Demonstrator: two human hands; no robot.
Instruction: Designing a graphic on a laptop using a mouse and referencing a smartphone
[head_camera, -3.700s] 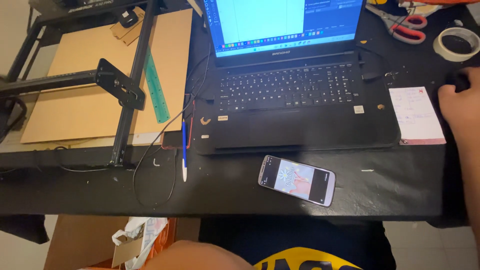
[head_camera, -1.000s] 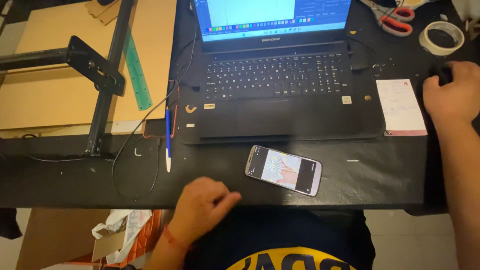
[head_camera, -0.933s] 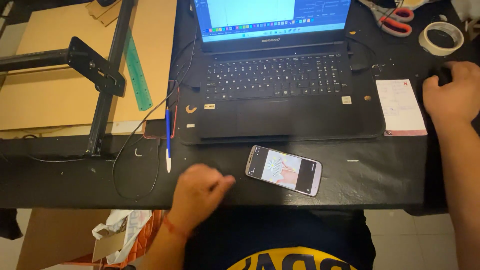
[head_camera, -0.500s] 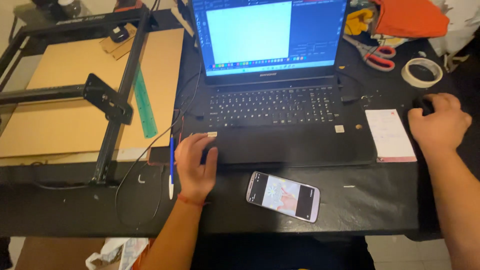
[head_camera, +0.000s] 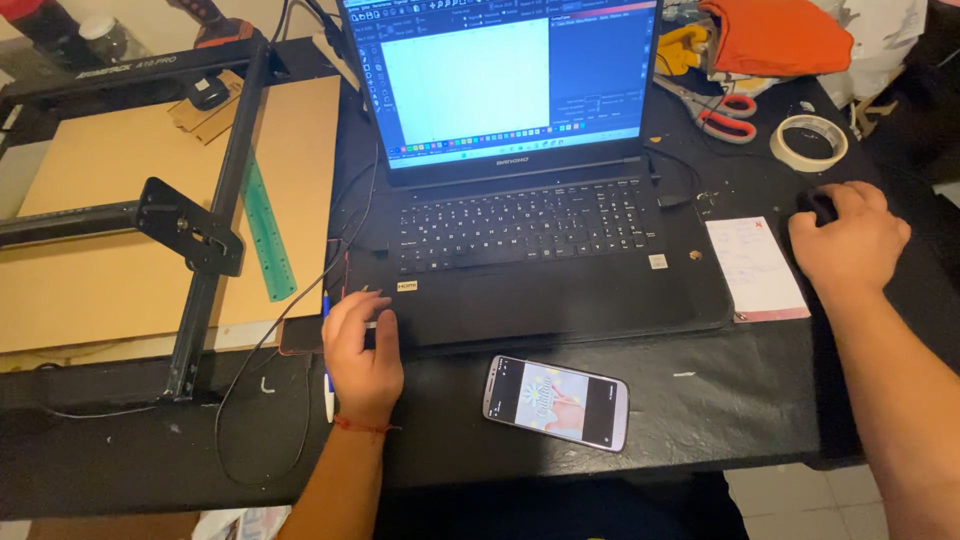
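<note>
A black laptop (head_camera: 540, 240) stands open on a black table (head_camera: 700, 420), its screen (head_camera: 500, 75) lit with a drawing program. My left hand (head_camera: 360, 355) rests at the laptop's front left corner, fingers loosely curled, lying over a blue and white pen (head_camera: 327, 395). My right hand (head_camera: 850, 245) lies curved over a black computer mouse (head_camera: 815, 205) at the right. A smartphone (head_camera: 556, 402) with a lit screen lies flat in front of the laptop, between my arms. A small white notepad (head_camera: 755, 268) sits between the laptop and the mouse.
A black metal gantry frame (head_camera: 195, 235) spans a brown cardboard sheet (head_camera: 110, 230) at the left, with a green ruler (head_camera: 265, 235) on it. Loose cables (head_camera: 290, 330) run by the laptop's left edge. A tape roll (head_camera: 808, 142), scissors (head_camera: 725, 110) and orange cloth (head_camera: 775, 35) lie at the back right.
My left hand came up from below the table edge and settled at the laptop's front left corner. The view tilted upward, showing more of the screen. My right hand stayed on the mouse.
</note>
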